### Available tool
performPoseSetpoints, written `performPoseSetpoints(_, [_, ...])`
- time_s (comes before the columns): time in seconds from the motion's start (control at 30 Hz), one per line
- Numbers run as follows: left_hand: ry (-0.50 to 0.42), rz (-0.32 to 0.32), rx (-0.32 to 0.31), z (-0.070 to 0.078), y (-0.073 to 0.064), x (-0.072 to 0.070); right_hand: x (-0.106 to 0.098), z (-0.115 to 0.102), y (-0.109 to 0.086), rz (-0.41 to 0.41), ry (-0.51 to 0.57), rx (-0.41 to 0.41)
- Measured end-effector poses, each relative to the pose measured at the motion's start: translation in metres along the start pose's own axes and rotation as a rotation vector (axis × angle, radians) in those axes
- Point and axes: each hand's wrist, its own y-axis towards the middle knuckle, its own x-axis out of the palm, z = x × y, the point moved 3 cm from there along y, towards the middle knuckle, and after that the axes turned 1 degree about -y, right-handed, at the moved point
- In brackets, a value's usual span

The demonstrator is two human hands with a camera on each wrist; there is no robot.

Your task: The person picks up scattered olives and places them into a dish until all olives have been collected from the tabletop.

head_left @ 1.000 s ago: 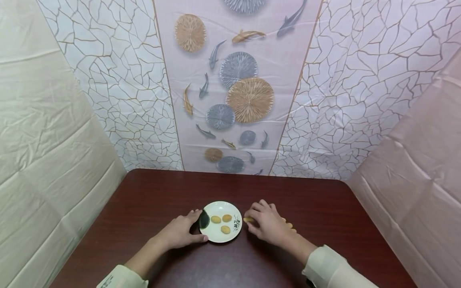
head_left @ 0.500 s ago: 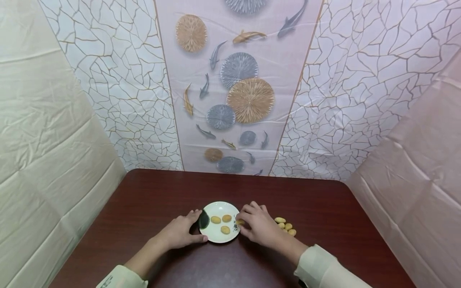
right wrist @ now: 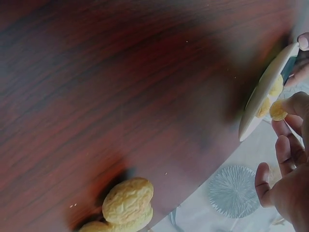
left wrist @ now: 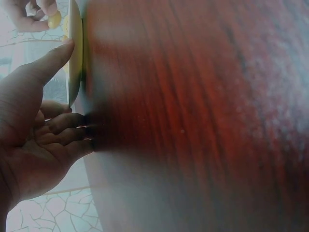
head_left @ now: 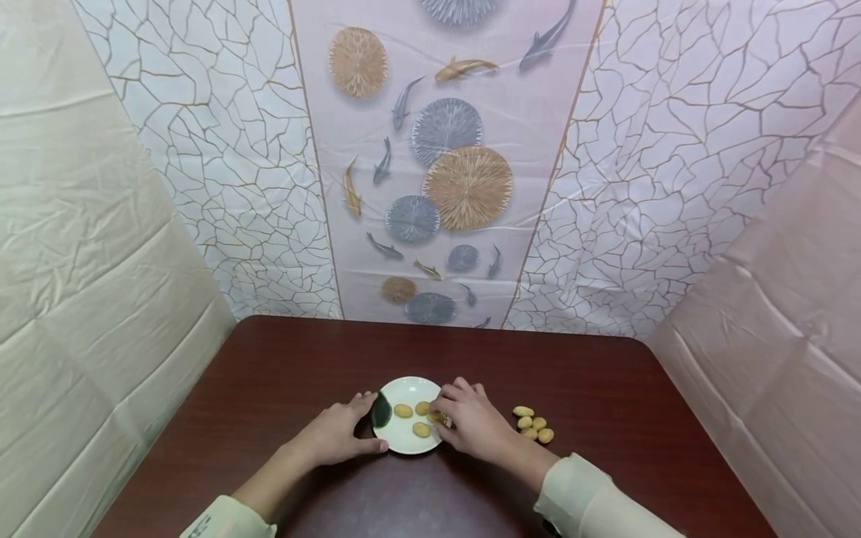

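Three yellow pieces (head_left: 403, 411) lie on the plate (head_left: 407, 388) your spread left hand (head_left: 339, 431) touches, your right hand (head_left: 474, 422) pinches a fourth piece (right wrist: 278, 111) over it, and a small pile (head_left: 539, 423) remains on the table (head_left: 316, 347).

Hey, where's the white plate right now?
In the head view, the white plate sits lower middle on the dark red table, between the left hand and the right hand.

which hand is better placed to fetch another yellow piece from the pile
Probably the right hand, once its pinched yellow piece is released: the pile is nearer it; the left hand, touching the plate, is farther.
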Motion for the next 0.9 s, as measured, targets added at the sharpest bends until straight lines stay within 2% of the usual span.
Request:
performPoseSetpoints(0.33, [-0.005,0.004,0.008,-0.0020,0.0021,0.0009,0.0076,-0.0007,0.0033,0.019,-0.039,-0.037])
performPoseSetpoints(0.63, [-0.010,0.002,0.009,-0.0048,0.0020,0.0044,0.0093,0.0007,0.0034,-0.009,-0.012,-0.008])
performPoseSetpoints(0.9, [-0.010,0.007,0.023,-0.0031,0.0015,0.0015,0.0093,0.0028,0.0035,-0.036,0.012,0.034])
